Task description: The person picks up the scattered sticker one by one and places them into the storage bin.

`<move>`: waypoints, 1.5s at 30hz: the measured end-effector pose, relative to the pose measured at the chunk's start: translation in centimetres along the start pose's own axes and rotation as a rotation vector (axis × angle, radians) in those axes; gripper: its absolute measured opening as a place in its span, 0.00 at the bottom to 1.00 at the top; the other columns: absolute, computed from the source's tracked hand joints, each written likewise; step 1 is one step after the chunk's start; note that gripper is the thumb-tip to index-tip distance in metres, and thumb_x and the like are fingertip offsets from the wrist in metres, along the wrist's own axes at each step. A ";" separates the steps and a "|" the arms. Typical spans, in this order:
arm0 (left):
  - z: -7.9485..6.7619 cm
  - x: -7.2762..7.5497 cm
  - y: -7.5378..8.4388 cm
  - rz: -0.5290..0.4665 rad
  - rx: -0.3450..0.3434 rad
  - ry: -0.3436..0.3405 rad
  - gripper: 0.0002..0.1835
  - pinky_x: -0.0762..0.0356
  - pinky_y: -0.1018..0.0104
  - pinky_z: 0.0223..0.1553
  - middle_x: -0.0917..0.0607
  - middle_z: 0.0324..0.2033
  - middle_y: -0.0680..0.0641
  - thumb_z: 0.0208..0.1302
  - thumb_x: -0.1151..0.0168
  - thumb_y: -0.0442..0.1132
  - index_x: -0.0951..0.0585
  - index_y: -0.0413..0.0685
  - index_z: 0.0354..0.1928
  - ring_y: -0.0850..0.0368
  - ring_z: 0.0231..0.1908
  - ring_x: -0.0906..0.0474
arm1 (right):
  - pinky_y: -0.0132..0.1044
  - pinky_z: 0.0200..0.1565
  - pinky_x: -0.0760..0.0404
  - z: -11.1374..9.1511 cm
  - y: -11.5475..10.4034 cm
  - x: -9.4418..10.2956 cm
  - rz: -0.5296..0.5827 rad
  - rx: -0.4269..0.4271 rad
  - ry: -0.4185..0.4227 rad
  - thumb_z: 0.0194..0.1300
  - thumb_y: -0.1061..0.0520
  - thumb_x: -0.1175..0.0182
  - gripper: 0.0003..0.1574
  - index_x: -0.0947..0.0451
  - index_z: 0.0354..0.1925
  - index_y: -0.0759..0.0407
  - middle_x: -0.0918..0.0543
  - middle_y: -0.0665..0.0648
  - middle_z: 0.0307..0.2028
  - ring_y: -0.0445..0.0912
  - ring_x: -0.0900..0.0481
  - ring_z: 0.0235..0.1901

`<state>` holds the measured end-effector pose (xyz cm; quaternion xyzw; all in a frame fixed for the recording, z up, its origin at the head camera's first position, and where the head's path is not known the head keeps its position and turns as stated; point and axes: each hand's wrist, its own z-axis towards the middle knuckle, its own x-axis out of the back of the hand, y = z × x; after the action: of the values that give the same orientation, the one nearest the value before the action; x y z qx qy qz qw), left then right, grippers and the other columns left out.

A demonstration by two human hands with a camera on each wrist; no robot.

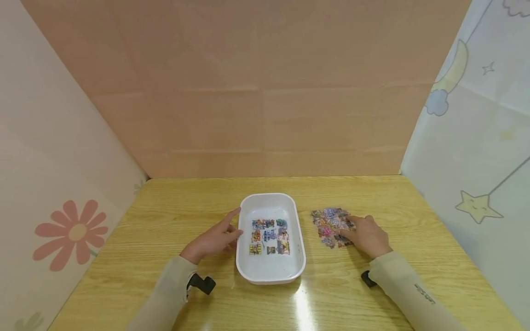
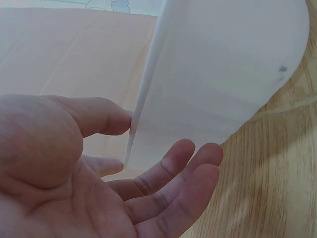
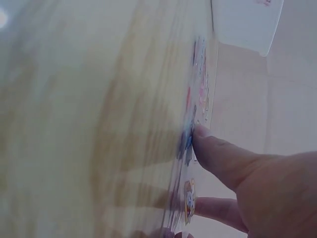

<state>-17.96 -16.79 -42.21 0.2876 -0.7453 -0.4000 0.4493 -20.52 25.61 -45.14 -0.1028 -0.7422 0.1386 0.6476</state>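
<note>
A white tray [image 1: 271,274] lies in the middle of the table, with several small colourful cartoon stickers [image 1: 269,236] in rows on its floor. At its left side my left hand [image 1: 215,236] holds the rim, thumb on the edge; the left wrist view shows the other fingers [image 2: 178,153] bent against the outer wall. To the right of the tray is a loose patch of overlapping clear cartoon stickers [image 1: 327,225]. My right hand [image 1: 368,235] rests at this patch's right edge, thumb and forefinger spread apart with their tips on the stickers.
The wood-grain table [image 1: 198,193] runs back to a tan backdrop [image 1: 261,115]. Pale printed walls stand left [image 1: 62,138] and right [image 1: 476,151]. Each sleeve has a dark wrist device, on the left [image 1: 203,282] and the right [image 1: 368,278].
</note>
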 end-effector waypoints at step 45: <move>0.2 -0.1 0.0 -0.005 0.020 0.012 0.40 0.16 0.51 0.44 0.18 0.43 0.42 0.76 0.46 0.44 0.55 0.57 0.81 0.50 0.36 0.17 | 0.53 0.44 0.21 0.9 2.3 1.8 0.363 -0.113 -0.052 0.73 0.48 0.46 0.28 0.19 0.53 0.72 0.17 0.69 0.49 0.60 0.20 0.48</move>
<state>-18.14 -16.67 -42.34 0.2963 -0.7458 -0.3917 0.4501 -21.75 28.28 -44.35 -0.2674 -0.7345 0.2138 0.5859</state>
